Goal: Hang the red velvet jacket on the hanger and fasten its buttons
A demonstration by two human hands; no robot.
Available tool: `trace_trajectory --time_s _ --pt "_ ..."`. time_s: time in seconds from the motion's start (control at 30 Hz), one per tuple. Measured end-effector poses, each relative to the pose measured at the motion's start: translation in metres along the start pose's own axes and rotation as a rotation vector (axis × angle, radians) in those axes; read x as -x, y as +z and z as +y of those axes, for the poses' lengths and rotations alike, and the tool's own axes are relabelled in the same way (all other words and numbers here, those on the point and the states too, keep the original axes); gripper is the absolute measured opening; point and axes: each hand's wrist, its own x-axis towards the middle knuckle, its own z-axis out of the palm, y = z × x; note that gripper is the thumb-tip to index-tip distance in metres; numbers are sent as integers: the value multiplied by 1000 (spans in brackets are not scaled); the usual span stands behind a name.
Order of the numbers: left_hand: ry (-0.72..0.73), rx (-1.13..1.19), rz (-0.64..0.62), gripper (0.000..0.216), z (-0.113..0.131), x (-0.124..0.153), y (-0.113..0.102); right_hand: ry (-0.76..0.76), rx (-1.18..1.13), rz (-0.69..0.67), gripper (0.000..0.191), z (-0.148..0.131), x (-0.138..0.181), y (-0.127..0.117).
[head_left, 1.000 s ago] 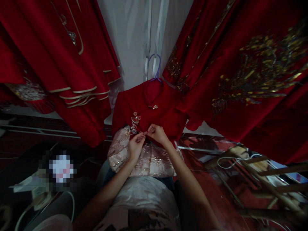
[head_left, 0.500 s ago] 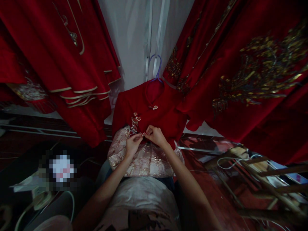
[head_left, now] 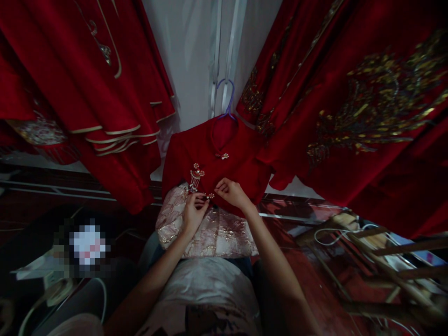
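A red garment [head_left: 191,144] hangs on a purple hanger [head_left: 231,95], its lower part over a pale pink brocade cloth [head_left: 175,212] on my lap. My left hand [head_left: 195,212] pinches the red garment beside a small beaded ornament [head_left: 210,196]. Just right of that ornament and slightly above it, my right hand [head_left: 231,192] is closed with thumb and fingertips together; whatever it may hold is too small to make out. On the chest are a tasselled jewelled brooch [head_left: 196,175] and another small beaded ornament [head_left: 223,156] under the collar.
Red garments with pale trim [head_left: 119,126] hang on the left, and a red garment with gold sequins [head_left: 371,102] on the right. A wooden stool frame [head_left: 388,275] lies at the lower right. A white cable [head_left: 105,298] runs at the lower left.
My right hand has moved a little up and to the right, away from the beaded ornament and my left fingers. The left hand stays at the garment.
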Motion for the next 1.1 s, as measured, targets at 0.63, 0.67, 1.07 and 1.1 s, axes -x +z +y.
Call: trace_trajectory --time_s 0.63,0.67,1.07,1.1 --pt "48 -51 -40 20 0 -1 -6 24 -27 -77 12 9 0 28" --pt "41 -32 -28 19 -1 0 -6 27 -39 -81 13 9 0 28" --pt "-87 214 53 28 3 -19 -6 113 -202 -254 20 0 1 10" --pt "-112 271 62 31 6 -25 -6 125 -251 -327 23 -3 2 2"
